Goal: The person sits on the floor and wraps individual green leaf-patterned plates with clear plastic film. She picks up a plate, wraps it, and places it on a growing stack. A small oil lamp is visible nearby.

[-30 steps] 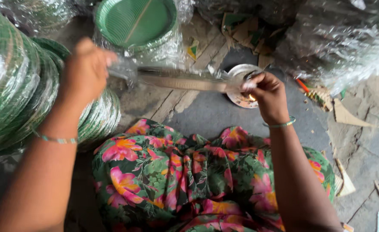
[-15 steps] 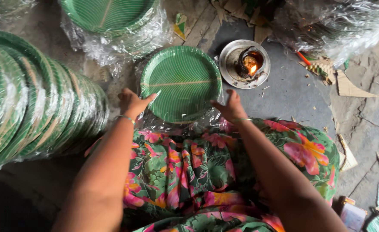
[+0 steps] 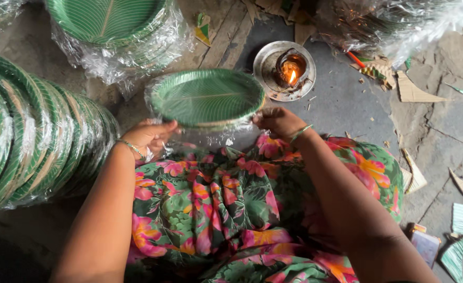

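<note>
Big rolls of wrapped green plates (image 3: 27, 141) lie at left, another pack (image 3: 111, 26) up top. Plate stack in clear film (image 3: 206, 99) sits over lap, centre. L hand (image 3: 148, 137) + R hand (image 3: 280, 121) pinch film at its sides. Small lit lamp (image 3: 289, 71) just behind.

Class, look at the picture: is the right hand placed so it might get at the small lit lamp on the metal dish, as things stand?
Probably yes. The right hand grips the rim of the wrapped plates, and the lamp sits just beyond it on bare floor, nothing between. It would have to let go first.
</note>
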`<state>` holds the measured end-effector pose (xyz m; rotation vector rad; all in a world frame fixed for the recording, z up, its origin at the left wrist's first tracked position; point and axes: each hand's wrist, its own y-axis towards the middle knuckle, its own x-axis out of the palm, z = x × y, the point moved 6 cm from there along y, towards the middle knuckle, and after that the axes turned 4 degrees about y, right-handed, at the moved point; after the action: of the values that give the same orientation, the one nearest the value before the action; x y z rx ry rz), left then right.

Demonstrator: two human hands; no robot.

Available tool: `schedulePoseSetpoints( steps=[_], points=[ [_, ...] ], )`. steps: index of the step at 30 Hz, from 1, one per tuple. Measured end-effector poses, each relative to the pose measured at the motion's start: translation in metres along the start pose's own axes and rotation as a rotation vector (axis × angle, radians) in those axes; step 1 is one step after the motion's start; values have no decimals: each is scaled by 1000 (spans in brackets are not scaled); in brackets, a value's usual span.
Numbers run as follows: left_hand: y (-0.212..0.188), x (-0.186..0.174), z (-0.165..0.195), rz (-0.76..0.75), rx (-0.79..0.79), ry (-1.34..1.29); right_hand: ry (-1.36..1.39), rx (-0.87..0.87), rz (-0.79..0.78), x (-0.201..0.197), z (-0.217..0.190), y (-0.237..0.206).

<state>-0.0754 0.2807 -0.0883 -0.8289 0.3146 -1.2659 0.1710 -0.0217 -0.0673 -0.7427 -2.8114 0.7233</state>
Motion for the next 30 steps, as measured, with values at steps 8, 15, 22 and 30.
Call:
schedulePoseSetpoints(
  steps=[8, 15, 22, 30],
  points=[
    [-103, 89, 61, 692, 703, 1369, -886, -455, 349, 14, -74, -64],
    [-338, 156, 150, 836, 1376, 1812, -955, -502, 325, -21, -213, -249],
    [-155, 92, 214, 1006, 1246, 1050, -142, -610, 160, 11, -178, -43],
    [-92, 61, 159, 1156, 1074, 1131, -59, -525, 173, 4, -91, -49]
  ],
)
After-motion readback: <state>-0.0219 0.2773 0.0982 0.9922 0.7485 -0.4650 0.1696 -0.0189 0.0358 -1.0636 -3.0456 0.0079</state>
